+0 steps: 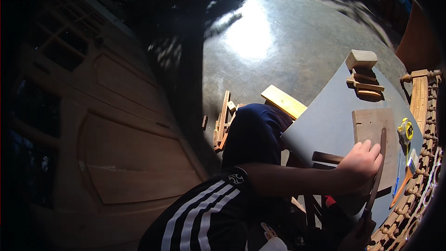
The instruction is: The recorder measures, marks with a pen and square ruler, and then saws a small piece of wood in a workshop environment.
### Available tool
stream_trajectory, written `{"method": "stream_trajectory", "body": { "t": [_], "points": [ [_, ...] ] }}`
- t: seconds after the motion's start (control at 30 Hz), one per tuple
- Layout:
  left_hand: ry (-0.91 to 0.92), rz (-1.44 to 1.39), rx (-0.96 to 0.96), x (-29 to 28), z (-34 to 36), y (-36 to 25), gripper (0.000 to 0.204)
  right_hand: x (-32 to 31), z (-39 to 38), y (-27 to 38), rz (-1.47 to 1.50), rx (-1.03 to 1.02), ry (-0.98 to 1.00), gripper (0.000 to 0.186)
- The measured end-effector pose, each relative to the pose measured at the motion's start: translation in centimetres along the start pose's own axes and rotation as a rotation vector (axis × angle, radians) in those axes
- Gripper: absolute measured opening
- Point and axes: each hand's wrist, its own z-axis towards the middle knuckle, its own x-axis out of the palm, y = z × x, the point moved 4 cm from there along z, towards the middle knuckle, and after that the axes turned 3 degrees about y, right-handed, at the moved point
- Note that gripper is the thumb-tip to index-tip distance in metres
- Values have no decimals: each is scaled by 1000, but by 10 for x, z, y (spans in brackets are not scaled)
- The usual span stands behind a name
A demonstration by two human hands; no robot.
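Note:
My left hand (pixel 360 162) is closed, fingers curled at the side of a long dark file (pixel 375 188), on a pale wooden board (pixel 367 121) lying on a grey tabletop (pixel 311 121). Low at the right, my shadowed right hand (pixel 357 232) grips the file's handle. Beside the board are a yellow tape measure (pixel 405 129), an orange-handled brush (pixel 406 176) and a blue pen (pixel 397 186). A dark wood strip (pixel 325 157) lies left of my left hand.
Several wood blocks (pixel 361 58) sit at the table's far corner. A yellow plank (pixel 283 100) and offcuts (pixel 225 116) lie beyond my dark-clad knee. A panelled wooden door (pixel 125 167) stands left, carved wooden railings (pixel 420 93) right, on a sunlit concrete floor (pixel 288 32).

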Motion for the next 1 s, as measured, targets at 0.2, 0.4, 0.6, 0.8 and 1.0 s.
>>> {"method": "stream_trajectory", "body": {
  "t": [0.2, 0.4, 0.6, 0.8, 1.0],
  "points": [
    [17, -53, 51, -8, 0, 1, 27, 3, -35, -52, -96, 65, 114, 27],
    [5, -57, 24, -2, 2, 3, 25, 29, 15, -51, -14, 124, 86, 24],
    [5, 3, 22, -7, 4, -2, 22, -16, -33, -20, -21, 48, -22, 23],
    [44, -88, 43, -2, -1, 1, 19, 26, 4, -48, -34, 135, 124, 22],
    [82, 31, 3, -8, 5, -2, 17, 6, -14, -30, -40, 31, 31, 23]
  ]
}}
